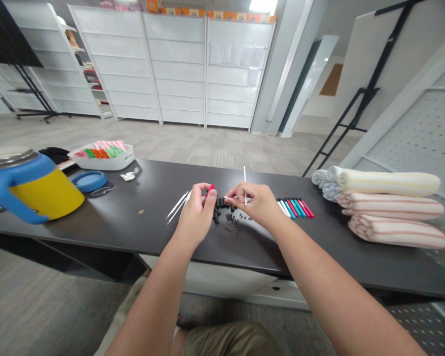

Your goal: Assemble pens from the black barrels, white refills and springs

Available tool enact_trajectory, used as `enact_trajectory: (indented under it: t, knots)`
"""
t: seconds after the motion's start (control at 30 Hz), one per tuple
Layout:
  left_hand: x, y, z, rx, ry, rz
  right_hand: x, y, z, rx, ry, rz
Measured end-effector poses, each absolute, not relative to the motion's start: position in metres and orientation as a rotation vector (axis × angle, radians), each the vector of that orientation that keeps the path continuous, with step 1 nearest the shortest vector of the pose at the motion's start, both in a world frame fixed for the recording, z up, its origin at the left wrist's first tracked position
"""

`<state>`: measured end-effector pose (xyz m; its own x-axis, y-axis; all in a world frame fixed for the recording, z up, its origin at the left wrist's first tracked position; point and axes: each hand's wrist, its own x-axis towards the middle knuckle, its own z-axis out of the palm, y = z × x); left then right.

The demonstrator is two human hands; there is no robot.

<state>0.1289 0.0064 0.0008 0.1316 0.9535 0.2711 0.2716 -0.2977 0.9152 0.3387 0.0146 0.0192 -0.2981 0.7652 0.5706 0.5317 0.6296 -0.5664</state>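
The left hand (196,210) grip closed on one red barrel (210,189); right hand (254,202) pinches one white refill (244,179) (upright).

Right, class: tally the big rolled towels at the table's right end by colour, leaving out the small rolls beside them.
Cream towel: 1
Red-striped towels: 2
Total: 3

Stockroom-like workspace: white shelving units (178,69) (boxes (222,15) on top), dark worktable (96,217).
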Motion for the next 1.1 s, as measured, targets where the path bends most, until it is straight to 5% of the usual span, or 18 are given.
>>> enact_trajectory:
  t: [0.3, 1.1]
  knots:
    - [0.111, 0.017, -0.012, 2.658, 1.339, 1.037, 0.339, 0.018, 0.016, -1.013, -2.049, 0.362]
    - [0.118, 0.017, -0.016, 2.751, 1.244, 0.87, 0.341, 0.02, 0.015, -1.023, -2.119, 0.346]
